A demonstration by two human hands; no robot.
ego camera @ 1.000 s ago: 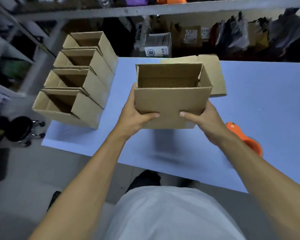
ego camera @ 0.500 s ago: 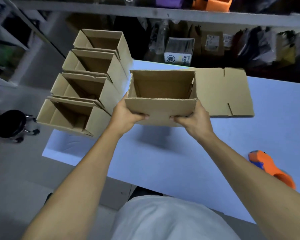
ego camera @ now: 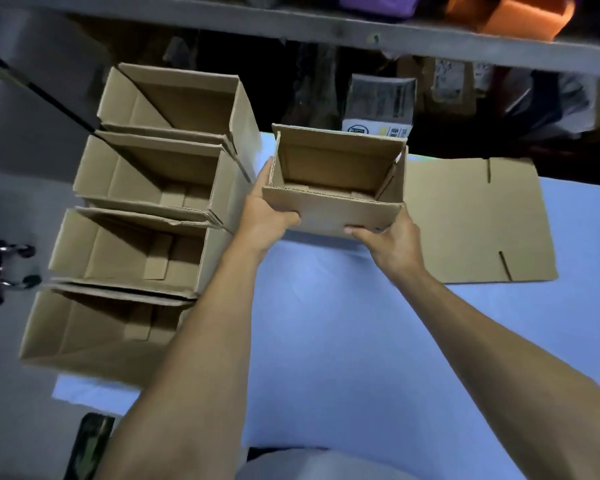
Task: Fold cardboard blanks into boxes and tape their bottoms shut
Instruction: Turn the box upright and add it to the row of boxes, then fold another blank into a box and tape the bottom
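Left hand (ego camera: 264, 216) and right hand (ego camera: 394, 239) each grip a near bottom corner of the open-topped cardboard box (ego camera: 336, 183), above the blue surface (ego camera: 326, 323) just right of the finished boxes (ego camera: 146, 216) — set it down square beside them, flaps clear.

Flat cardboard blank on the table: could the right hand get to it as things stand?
Probably yes, once freed: the flat blank lies uncovered just beside the right hand, but that hand grips the open box.
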